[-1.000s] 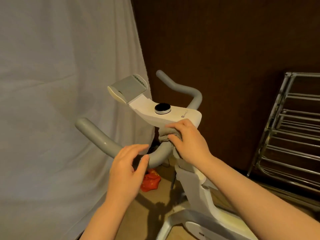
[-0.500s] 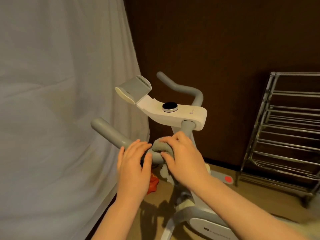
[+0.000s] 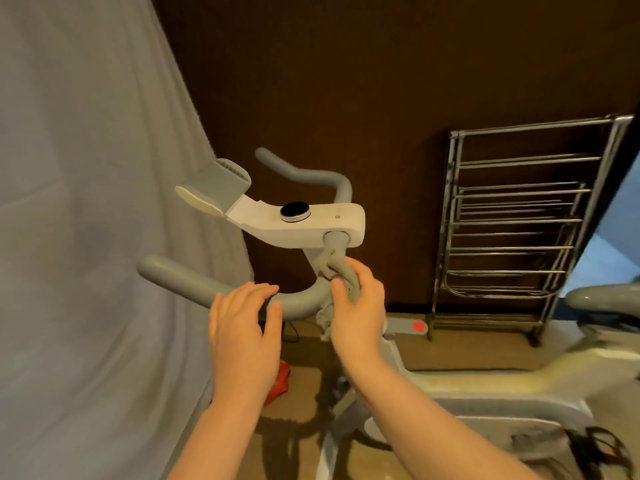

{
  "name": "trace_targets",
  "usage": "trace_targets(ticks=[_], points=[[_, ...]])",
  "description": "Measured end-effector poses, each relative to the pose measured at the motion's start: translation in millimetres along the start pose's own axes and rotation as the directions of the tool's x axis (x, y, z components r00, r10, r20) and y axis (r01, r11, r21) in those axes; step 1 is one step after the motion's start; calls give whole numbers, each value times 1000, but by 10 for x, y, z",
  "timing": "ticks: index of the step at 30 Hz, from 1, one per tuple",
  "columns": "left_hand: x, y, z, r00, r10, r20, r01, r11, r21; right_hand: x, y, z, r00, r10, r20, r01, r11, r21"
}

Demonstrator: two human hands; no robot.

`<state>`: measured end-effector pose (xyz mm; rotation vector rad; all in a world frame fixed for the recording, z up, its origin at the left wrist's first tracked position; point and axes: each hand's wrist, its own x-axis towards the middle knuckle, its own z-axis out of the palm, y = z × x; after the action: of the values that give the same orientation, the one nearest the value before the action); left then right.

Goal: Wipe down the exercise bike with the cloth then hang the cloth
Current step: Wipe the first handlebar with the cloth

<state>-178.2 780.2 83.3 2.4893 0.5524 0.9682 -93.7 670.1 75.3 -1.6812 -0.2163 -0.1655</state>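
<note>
The white exercise bike [image 3: 322, 223] stands in front of me, with grey handlebars and a black round knob on its console. My right hand [image 3: 358, 306] grips a grey cloth [image 3: 341, 271] wrapped around the near handlebar's bend, just below the console. A loose end of the cloth hangs down under my hand. My left hand [image 3: 244, 327] rests on the near handlebar [image 3: 180, 278], fingers curled over the tube left of the cloth.
A metal rack [image 3: 512, 230] with several rails stands against the dark wall on the right. A white sheet [image 3: 86, 237] hangs on the left. A red object [image 3: 278, 382] lies on the floor beneath the handlebar. The bike's grey saddle [image 3: 602, 296] is at the right edge.
My right hand has slid the cloth along the handlebar bend, back up toward the console. My left hand has closed onto the tube. The view has pulled back and shows more of the rack.
</note>
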Motion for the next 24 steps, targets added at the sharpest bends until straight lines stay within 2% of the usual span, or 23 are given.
trace_targets(ticks=[3,6,8,11,16,20,24], points=[[5,2,-4,1000,14,2,-14,1000,0,-190,26,142,983,179,-48,-162,957,242],[28,-9,-20,999,44,26,-44,999,2,115,-24,132,933,347,-94,-300,896,328],[22,-26,-26,998,52,33,-52,999,-7,41,-60,161,936,334,-111,-287,907,307],[12,-34,-22,998,57,31,-57,998,-9,-222,-70,194,974,204,-99,-176,955,238],[26,-28,-25,998,54,39,-54,999,0,144,-21,156,949,293,-115,-257,932,255],[8,33,-11,1000,5,7,-5,1000,-5,-44,65,174,968,223,-118,-186,948,260],[101,92,14,999,-30,-16,30,1000,6,442,34,122,948,306,-87,-282,934,218]])
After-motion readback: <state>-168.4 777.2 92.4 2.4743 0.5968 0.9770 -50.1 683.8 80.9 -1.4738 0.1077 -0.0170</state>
